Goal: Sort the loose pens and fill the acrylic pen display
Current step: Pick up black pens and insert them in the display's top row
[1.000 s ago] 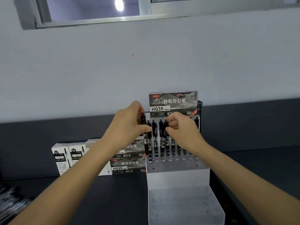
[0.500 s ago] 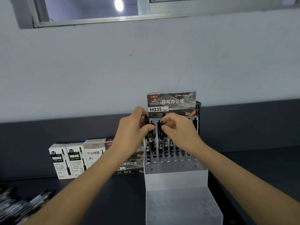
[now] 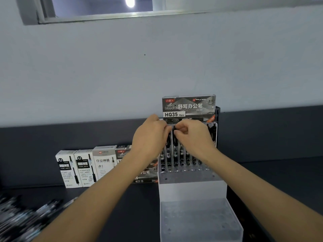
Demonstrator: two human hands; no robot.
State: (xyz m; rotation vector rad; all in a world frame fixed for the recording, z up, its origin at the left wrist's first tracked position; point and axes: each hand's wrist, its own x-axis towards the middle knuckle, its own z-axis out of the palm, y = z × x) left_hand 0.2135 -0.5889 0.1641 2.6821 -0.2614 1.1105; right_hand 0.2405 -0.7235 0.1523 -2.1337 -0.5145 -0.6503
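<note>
A stepped acrylic pen display (image 3: 192,187) stands on the dark counter, with several black pens (image 3: 181,154) upright in its top row of holes. Its lower tiers hold no pens. My left hand (image 3: 150,137) pinches the top of a black pen (image 3: 168,144) near the row's left end. My right hand (image 3: 194,137) pinches the top of the neighbouring black pen (image 3: 175,144). The two hands nearly touch above the row. A pile of loose pens (image 3: 22,215) lies blurred at the lower left of the counter.
An HQ35 pen box (image 3: 188,107) stands behind the display's top row. White and grey pen boxes (image 3: 85,166) line the dark backsplash to the left, with a flat HQ35 box (image 3: 146,173) partly behind my left arm. A pale wall and a window rise above.
Both hands have closed in toward each other over the left part of the pen row. The view has shifted, bringing the loose pens at lower left further into sight.
</note>
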